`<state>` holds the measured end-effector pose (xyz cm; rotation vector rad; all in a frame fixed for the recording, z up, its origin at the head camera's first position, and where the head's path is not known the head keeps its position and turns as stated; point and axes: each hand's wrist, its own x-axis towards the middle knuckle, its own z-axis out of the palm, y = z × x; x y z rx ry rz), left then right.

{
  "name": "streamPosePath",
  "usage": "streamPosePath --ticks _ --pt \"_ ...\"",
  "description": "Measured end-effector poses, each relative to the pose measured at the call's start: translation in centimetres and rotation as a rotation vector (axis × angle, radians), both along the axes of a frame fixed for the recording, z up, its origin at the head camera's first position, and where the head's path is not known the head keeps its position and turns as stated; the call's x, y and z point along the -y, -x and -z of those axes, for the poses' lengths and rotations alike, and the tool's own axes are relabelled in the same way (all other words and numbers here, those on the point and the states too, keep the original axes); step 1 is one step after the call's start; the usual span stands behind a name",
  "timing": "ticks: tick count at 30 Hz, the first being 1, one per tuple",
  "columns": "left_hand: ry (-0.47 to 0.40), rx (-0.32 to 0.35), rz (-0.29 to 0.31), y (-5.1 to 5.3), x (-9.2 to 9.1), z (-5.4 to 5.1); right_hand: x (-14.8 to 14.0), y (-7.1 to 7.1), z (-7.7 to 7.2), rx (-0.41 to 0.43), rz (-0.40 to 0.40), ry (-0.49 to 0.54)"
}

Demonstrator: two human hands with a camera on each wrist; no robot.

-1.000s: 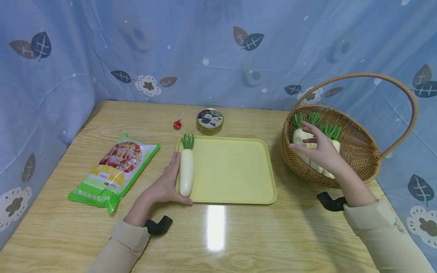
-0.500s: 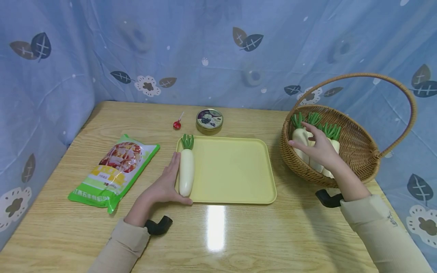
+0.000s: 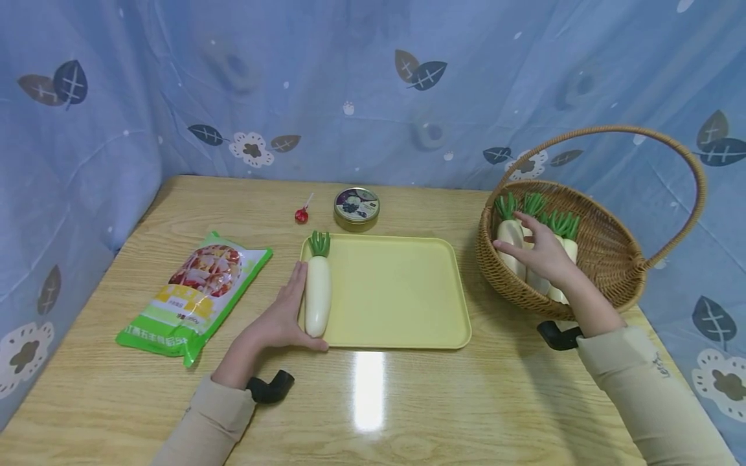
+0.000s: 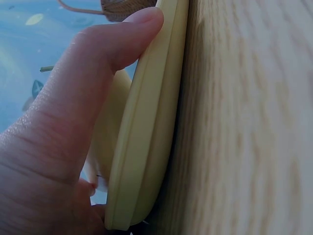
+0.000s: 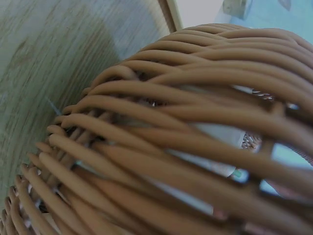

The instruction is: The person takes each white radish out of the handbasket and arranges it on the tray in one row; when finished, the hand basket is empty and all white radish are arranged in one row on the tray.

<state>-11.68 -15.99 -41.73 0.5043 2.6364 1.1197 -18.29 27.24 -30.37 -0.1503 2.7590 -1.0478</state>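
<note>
A white radish with green leaf stubs lies along the left side of a pale yellow tray. My left hand holds the tray's near left corner, fingers along its left edge beside the radish. In the left wrist view, the thumb rests on the tray's rim. My right hand reaches into a wicker basket on the right. Its thumb and fingers curve about the leftmost radish there, partly hiding it. More radishes stand beside it. Basket weave fills most of the right wrist view.
A green and white food bag lies left of the tray. Behind the tray are a red lollipop and a round tin. The basket's tall handle arches over it. A blue patterned curtain hangs behind the table.
My right hand has moved slightly within the basket, and its thumb and fingers have come closer together about the leftmost radish. The left hand and tray stay put.
</note>
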Motion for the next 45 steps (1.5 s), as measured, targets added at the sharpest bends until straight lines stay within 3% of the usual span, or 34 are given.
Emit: streamPosePath --ticks 7,19,35,45 --pt "-0.002 -0.003 0.003 0.03 0.09 0.13 -0.15 0.15 0.58 0.085 -0.016 -0.010" --pt "0.003 -0.008 0.004 0.00 -0.09 0.07 -0.41 0.84 0.80 0.102 -0.074 -0.163" --pt "0.004 -0.004 -0.003 0.02 0.02 0.25 -0.20 0.74 1.01 0.027 -0.147 -0.231" --pt "-0.001 -0.003 -0.001 0.05 -0.06 0.23 -0.90 0.68 1.06 0.057 -0.110 -0.133"
